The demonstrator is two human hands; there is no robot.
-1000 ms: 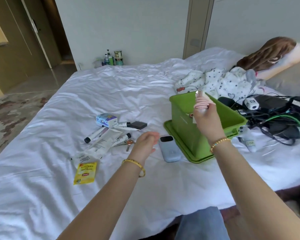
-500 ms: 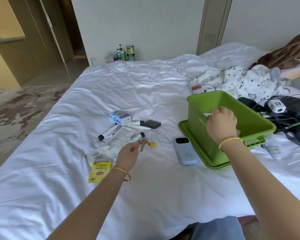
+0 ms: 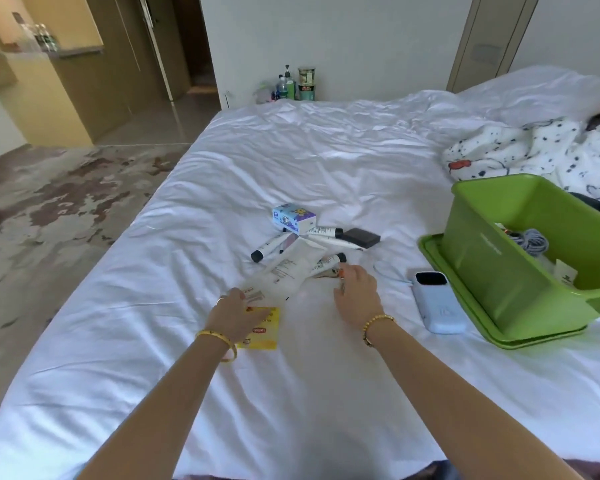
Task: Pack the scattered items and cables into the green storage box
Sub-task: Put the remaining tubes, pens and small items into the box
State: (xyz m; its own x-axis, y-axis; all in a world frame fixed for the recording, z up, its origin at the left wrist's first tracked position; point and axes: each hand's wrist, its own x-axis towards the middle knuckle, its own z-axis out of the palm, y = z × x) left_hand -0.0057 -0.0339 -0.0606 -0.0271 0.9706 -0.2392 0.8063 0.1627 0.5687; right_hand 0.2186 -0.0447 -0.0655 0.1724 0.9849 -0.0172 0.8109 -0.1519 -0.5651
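Fingers (image 3: pixel 239 295) of left hand (image 3: pixel 238 315) loosely spread over yellow packet (image 3: pixel 264 332); right hand (image 3: pixel 357 296) half-curled at keys (image 3: pixel 340 271), grasp unclear. Green storage box (image 3: pixel 492 268) right, cable (image 3: pixel 534 240) inside.

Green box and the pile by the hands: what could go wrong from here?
1. The green box sits tilted on its lid; dropping things in may tip it further.
2. The tubes overlap in a loose heap, so the right hand may scatter them in grabbing one.
3. The power bank, with its thin cable, lies by the lid and may get dragged.
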